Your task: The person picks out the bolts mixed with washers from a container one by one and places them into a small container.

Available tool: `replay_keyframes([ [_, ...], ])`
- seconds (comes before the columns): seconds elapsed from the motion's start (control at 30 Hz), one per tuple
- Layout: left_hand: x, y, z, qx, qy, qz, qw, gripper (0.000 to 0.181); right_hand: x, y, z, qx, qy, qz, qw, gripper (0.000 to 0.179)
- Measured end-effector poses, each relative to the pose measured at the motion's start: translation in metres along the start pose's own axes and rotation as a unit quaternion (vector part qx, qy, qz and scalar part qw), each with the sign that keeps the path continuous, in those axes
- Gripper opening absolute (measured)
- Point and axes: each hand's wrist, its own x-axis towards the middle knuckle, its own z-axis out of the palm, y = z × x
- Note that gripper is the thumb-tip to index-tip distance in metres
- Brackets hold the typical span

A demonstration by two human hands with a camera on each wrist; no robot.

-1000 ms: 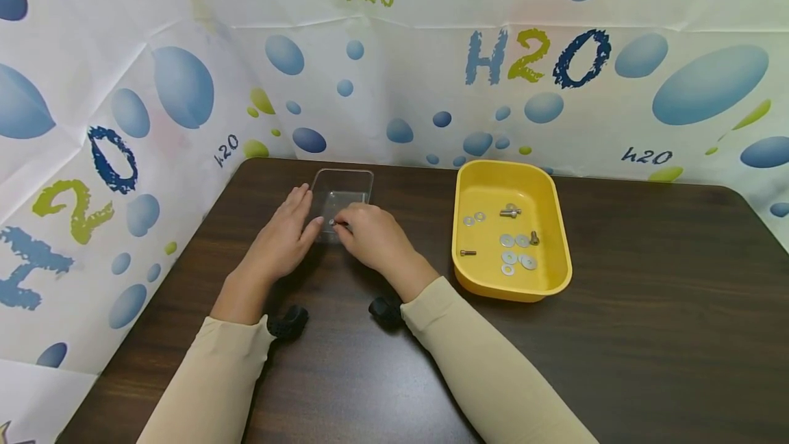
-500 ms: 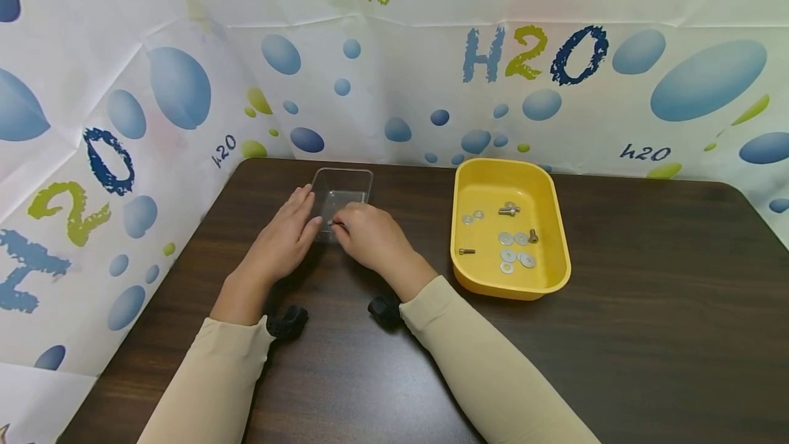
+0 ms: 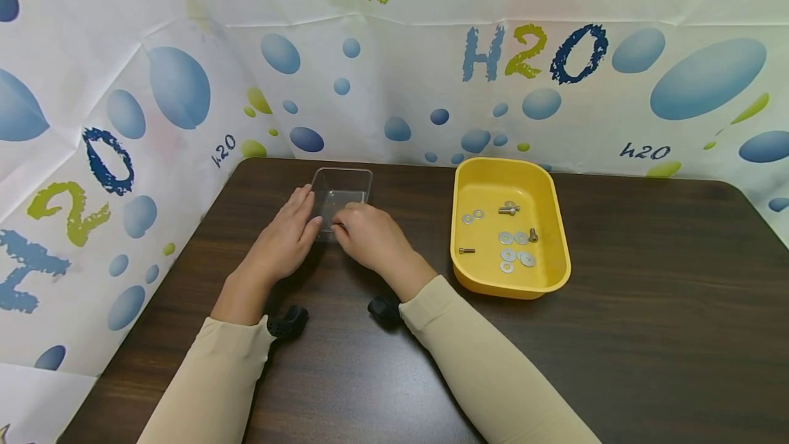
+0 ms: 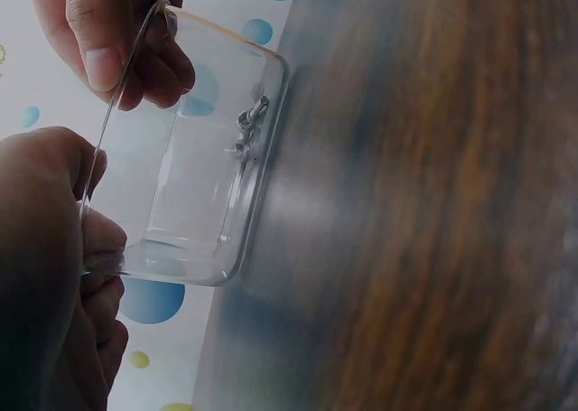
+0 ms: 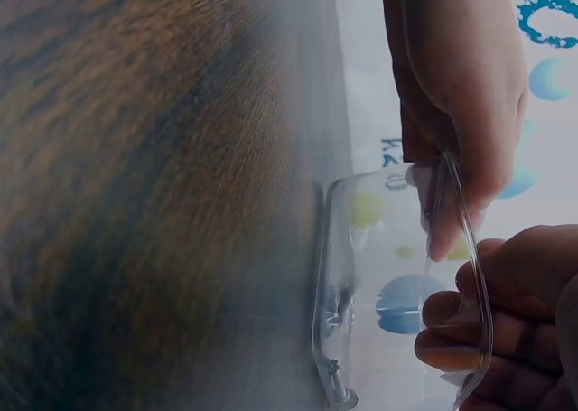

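Observation:
A small clear plastic box stands near the table's back edge. My left hand holds it at the left front corner, thumb at the near side and the other fingers along the left wall. My right hand reaches over the near rim with bent fingers. In the left wrist view, nothing shows between the right fingers, which hang at the mouth of the box. Several small metal pieces, among them what look like screws, lie on the bottom of the box.
To the right stands a yellow tray with several washers and a few screws. Behind the dark wooden table hangs a white sheet with blue and green drops.
A small metal piece showed at my right fingertips earlier; the head view no longer shows it there. Both hands have stayed in nearly the same place, and the box has not moved visibly.

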Motion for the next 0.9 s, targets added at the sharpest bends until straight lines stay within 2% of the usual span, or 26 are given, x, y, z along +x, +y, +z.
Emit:
replay_keyframes([
  [0.9,0.0007,0.0005,0.0007,-0.007,0.006,-0.002,1.0000,0.062,-0.0033,0.0025,-0.0021,0.018,0.007,-0.001,0.9998,0.020],
])
